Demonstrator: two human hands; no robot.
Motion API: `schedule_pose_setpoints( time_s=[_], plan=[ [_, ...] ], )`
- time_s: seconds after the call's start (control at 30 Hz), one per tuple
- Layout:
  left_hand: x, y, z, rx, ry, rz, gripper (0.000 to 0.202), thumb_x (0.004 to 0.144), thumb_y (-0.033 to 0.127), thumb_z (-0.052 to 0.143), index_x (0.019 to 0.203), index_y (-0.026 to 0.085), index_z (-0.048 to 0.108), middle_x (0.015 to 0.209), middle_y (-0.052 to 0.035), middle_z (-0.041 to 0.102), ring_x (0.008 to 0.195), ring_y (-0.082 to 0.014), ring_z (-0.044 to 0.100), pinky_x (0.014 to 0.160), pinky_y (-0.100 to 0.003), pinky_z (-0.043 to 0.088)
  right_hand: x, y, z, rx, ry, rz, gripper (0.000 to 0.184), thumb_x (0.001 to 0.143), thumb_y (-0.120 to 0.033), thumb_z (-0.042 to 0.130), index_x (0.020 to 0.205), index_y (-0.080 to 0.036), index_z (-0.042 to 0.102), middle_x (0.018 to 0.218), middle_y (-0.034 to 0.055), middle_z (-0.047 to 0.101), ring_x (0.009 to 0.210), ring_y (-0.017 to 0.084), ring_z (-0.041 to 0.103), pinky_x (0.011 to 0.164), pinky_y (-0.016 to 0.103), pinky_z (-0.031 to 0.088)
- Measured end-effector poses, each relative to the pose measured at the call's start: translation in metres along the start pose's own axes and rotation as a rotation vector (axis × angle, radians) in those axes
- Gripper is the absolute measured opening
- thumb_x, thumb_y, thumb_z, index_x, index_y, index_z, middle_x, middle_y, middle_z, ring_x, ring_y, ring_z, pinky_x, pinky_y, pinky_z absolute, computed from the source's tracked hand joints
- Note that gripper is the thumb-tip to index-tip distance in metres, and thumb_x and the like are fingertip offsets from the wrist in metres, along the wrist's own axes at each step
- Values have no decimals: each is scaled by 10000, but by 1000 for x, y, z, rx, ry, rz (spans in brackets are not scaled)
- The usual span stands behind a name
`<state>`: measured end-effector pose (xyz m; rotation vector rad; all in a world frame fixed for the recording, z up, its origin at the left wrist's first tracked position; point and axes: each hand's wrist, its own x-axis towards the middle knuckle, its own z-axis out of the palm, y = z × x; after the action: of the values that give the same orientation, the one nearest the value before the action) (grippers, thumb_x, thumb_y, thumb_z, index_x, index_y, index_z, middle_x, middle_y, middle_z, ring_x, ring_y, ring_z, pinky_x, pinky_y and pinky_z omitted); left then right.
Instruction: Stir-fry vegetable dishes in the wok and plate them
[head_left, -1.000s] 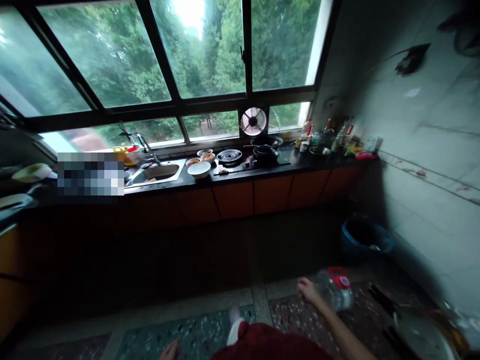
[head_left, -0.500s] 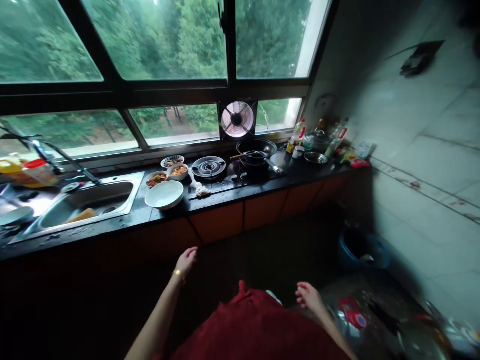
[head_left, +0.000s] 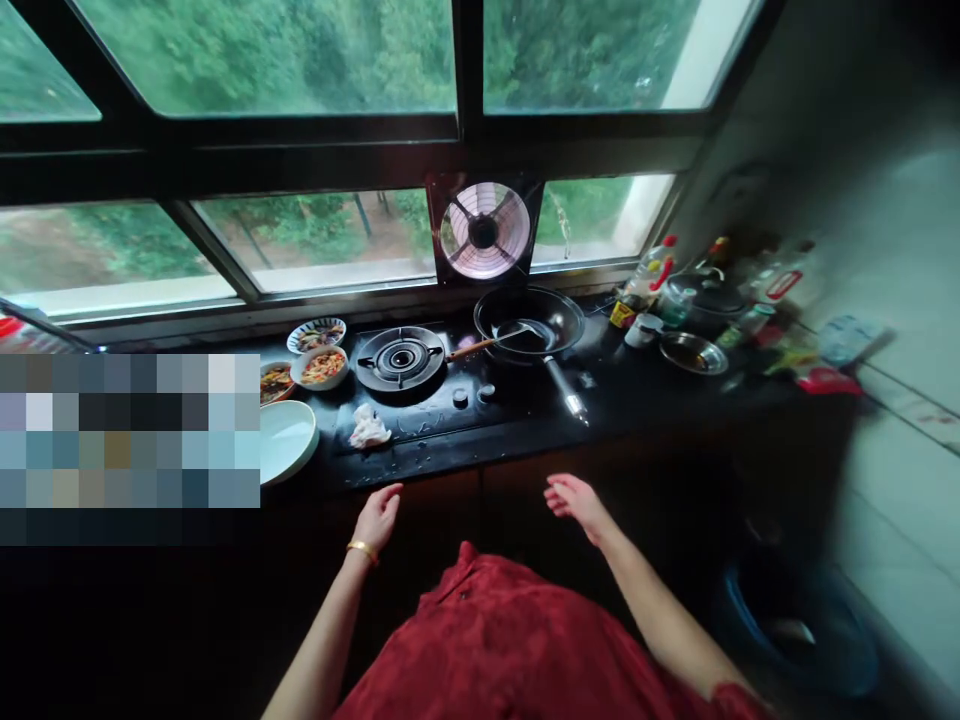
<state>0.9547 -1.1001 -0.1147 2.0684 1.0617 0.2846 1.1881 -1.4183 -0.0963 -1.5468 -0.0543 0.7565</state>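
Left grip [head_left: 379,516] half-wide, near white wad [head_left: 368,428]; right grip [head_left: 576,502] likewise, near wok handle [head_left: 565,389].

The head camera looks forward and down at the counter [head_left: 637,392].

Bin [head_left: 844,662] blurred; large bowl [head_left: 289,443] part-hidden (pixelated)
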Motion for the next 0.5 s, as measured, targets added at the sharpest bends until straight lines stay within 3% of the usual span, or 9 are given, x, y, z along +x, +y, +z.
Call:
schedule_pose_setpoints(
  time_s=[0.17, 0.3, 0.4, 0.5],
  plan=[
    [48, 19, -27, 377, 138, 7, 420, 854, 247, 477, 1213, 162, 678, 1416, -152, 499, 1154, -299, 594, 1040, -408, 435, 98, -92, 96, 220, -187, -10, 188, 855, -220, 584, 1038, -175, 585, 1005, 70, 676, 876, 142, 649, 744, 271, 512],
    [110, 31, -49, 639, 128, -83, 543, 893, 288, 447, 1426, 201, 500, 1564, -186, 262, 1158, -362, 579, 984, -469, 441, 157, -144, 168, 395, -242, 59, 174, 926, -358, 475, 920, -194, 532, 942, 70, 642, 883, 169, 646, 757, 326, 523],
    [151, 25, -53, 721, 5, -226, 623, 889, 326, 458, 1494, 204, 375, 1482, -237, 370, 1119, -365, 597, 917, -465, 458, 181, -172, 199, 472, -245, 60, 295, 941, -464, 431, 828, -195, 479, 823, 53, 621, 814, 173, 640, 721, 326, 517],
    [172, 10, -50, 739, -99, -242, 602, 875, 346, 470, 1439, 141, 426, 1258, -239, 568, 1081, -354, 611, 890, -440, 460, 184, -180, 201, 493, -202, 18, 353, 947, -510, 436, 792, -193, 432, 668, -12, 543, 687, 118, 591, 686, 284, 479]
  ],
)
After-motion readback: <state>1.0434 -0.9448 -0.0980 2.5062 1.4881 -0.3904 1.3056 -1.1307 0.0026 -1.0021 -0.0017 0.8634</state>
